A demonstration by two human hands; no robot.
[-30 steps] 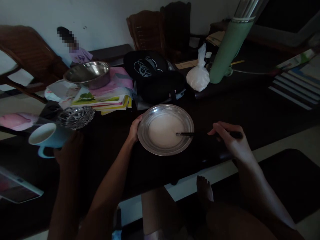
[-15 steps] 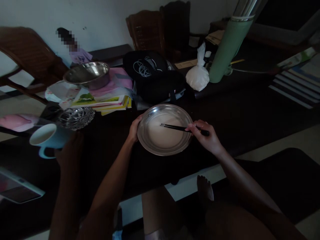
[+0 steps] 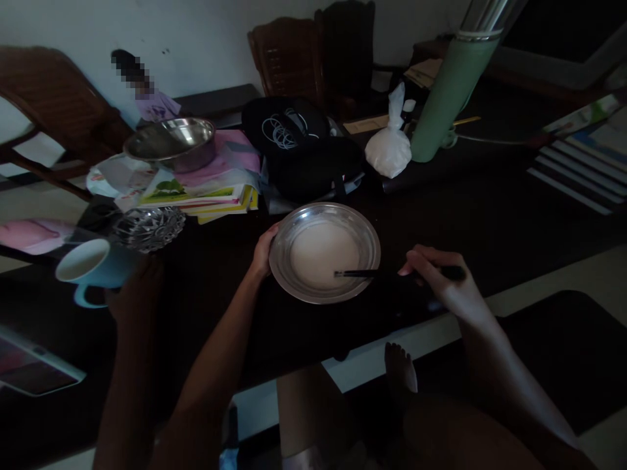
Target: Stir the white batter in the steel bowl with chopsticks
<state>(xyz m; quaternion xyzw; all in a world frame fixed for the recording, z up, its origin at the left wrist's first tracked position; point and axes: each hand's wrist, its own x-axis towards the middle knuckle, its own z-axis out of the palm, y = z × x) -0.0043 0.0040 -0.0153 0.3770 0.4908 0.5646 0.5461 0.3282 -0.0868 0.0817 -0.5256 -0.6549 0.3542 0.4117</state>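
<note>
A shiny metal bowl (image 3: 281, 264) stands on the dark table with whitish liquid (image 3: 323, 245) in it. My left hand (image 3: 264, 251) grips its left rim, fingers around the outer side. Black chopsticks (image 3: 360, 273) are held in my closed right hand (image 3: 435, 274), to the right of the bowl. Their tips lie over the near right part of the liquid; whether they dip into it I cannot tell. Part of the sticks between bowl and hand blends into the dark table.
Another person's hand (image 3: 137, 287) is beside a light blue mug (image 3: 100, 264) at left. Behind stand a glass dish (image 3: 149, 228), a second metal bowl (image 3: 171, 153) on books, a black bag (image 3: 313, 166), a tied bag of white powder (image 3: 389, 153) and a green flask (image 3: 448, 98). A person stands farther back.
My right hand has moved right, away from the bowl, drawing the chopsticks along. Their tips have shifted from the bowl's middle toward its near right side. My left hand stays on the rim.
</note>
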